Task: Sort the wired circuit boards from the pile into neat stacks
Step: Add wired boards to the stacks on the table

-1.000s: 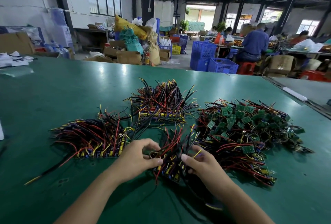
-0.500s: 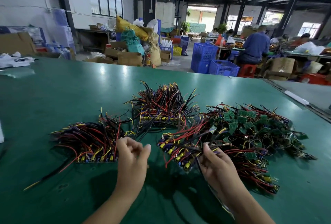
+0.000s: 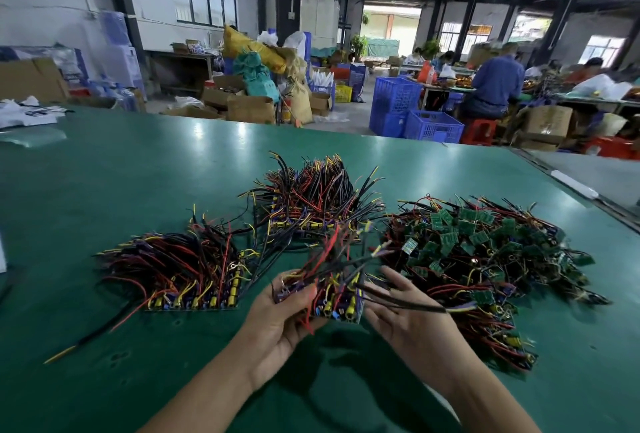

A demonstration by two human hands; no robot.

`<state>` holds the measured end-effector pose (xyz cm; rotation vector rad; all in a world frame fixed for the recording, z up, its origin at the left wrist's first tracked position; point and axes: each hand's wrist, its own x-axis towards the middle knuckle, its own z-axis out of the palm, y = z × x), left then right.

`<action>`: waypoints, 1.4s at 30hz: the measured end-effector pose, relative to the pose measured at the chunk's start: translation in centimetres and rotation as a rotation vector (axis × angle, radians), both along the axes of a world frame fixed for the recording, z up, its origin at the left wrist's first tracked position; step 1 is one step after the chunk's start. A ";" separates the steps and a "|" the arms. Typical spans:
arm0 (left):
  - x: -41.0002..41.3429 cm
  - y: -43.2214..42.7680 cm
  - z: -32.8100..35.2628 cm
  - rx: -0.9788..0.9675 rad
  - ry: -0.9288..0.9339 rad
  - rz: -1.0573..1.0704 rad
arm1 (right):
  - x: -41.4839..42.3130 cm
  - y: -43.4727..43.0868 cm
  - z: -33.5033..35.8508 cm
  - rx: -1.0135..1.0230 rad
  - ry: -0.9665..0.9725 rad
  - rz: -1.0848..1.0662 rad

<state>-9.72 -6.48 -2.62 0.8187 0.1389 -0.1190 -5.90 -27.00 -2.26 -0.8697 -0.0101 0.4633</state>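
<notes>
My left grip [image 3: 280, 315] clamped a bundle of wired circuit boards [image 3: 332, 301]; right grip [image 3: 412, 321] spread apart just beside it. Unsorted pile [image 3: 485, 252] lay right of that.

table [image 3: 104, 183] is glossy teal green; pile [image 3: 485, 252] by the right edge is green boards in red and black wire; left stack [image 3: 180, 270], far stack [image 3: 318, 197] and held bundle [image 3: 336, 294] are red, black, yellow wire with purple bits; blue crates [image 3: 433, 127] past the far edge
</notes>
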 end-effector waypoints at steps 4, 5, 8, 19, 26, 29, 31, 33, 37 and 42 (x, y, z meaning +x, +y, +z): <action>0.4 -0.4 -0.5 0.058 -0.044 0.127 | -1.4 0.7 0.0 -0.123 -0.033 0.064; 0.4 -0.4 -0.6 0.082 -0.053 0.151 | -1.8 0.9 0.0 -0.155 -0.058 0.081; 0.2 -0.8 -0.6 0.107 -0.103 0.175 | -2.5 1.9 0.1 -0.271 -0.133 0.043; -1.2 -2.7 -0.5 0.364 -0.230 0.203 | -2.6 3.8 -1.0 -0.370 -0.093 -0.182; -1.6 -2.9 -0.2 0.461 -0.343 0.144 | -2.4 3.6 -1.3 -0.483 -0.111 -0.195; -1.6 -2.8 -0.3 0.472 -0.353 0.150 | -2.5 3.3 -0.9 -0.550 -0.129 -0.135; -1.6 -2.8 -0.4 0.456 -0.357 0.148 | -2.7 3.2 -0.8 -0.554 -0.192 -0.154; -1.6 -2.9 -0.5 0.460 -0.360 0.155 | -2.6 3.4 -1.0 -0.511 -0.215 -0.204; -1.6 -2.8 -0.4 0.496 -0.372 0.182 | -2.4 3.6 -0.8 -0.679 -0.138 -0.272; -1.7 -2.7 -0.3 0.414 -0.345 0.149 | -2.6 3.1 -0.3 -0.825 -0.251 -0.206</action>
